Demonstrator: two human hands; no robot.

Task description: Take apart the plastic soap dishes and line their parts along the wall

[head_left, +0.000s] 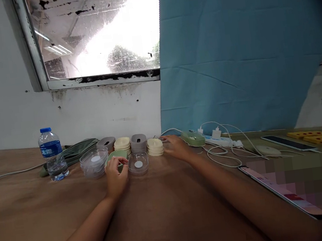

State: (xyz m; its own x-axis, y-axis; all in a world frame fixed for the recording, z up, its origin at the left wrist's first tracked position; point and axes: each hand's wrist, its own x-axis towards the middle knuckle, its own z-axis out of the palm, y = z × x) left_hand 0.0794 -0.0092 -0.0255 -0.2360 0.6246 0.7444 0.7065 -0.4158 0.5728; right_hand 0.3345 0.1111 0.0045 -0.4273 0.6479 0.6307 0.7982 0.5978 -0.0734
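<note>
My left hand (117, 175) rests at a green container (118, 154), its curved fingers lying over the near side with a gap between thumb and forefinger. Right of it sits a clear plastic container (138, 165) with a white round spot in its base. To the left are stacked clear containers (94, 162). My right hand (177, 147) reaches past the right side of a stack of cream containers (155, 147), fingers stretched and apart. A small greyish item behind that stack is near its fingertips; I cannot make out its kind.
Grey containers (138, 142) and another cream stack (122, 144) line the wall. A water bottle (53, 155) and a green pouch (76, 151) stand left. Rightward lie a green case (193, 138), a power strip (219, 140), white cables, a phone (288, 142) and a tablet (275, 188).
</note>
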